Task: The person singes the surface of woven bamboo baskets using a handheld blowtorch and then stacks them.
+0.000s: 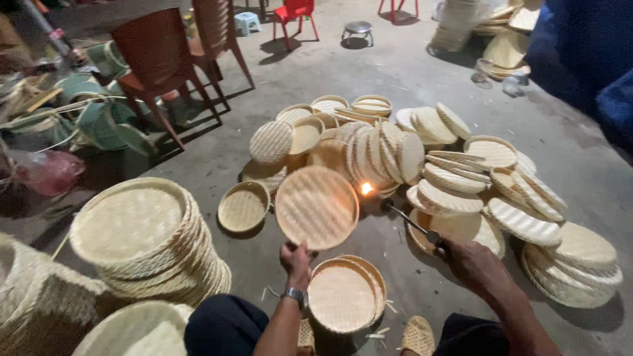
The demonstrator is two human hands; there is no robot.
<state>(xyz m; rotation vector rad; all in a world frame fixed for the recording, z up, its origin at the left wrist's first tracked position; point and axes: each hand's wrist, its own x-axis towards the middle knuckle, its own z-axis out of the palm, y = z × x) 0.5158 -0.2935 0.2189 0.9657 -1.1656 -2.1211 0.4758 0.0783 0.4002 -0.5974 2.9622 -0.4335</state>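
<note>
Holding a round woven bamboo tray (316,207) upright by its lower rim, the left hand (296,257) pinches the edge between fingers and thumb, while the right hand (469,259) is closed around the handle of a slim torch (403,217) whose small flame (366,188) burns just beside the tray's right edge. The tray sits in the air above the concrete floor (369,79), in front of the person's knees, its woven face turned toward the camera. It looks light and fairly stiff, a thin pale-straw weave bound by a firmer hoop, so the rim is the sound place to grip; the flat middle would likely flex under pressure, and dry fibre so near fire could scorch easily. Its surface is matte and ridged, not slippery. Just below it, between the person's feet, leans a short stack of finished trays (344,294). To the left stands a tall pile of larger trays (142,237), with 1 small tray (242,206) lying flat nearby. Beyond the flame, many more trays (455,178) lie fanned and overlapping. Brown chairs (165,59) stand farther back on the left.
</note>
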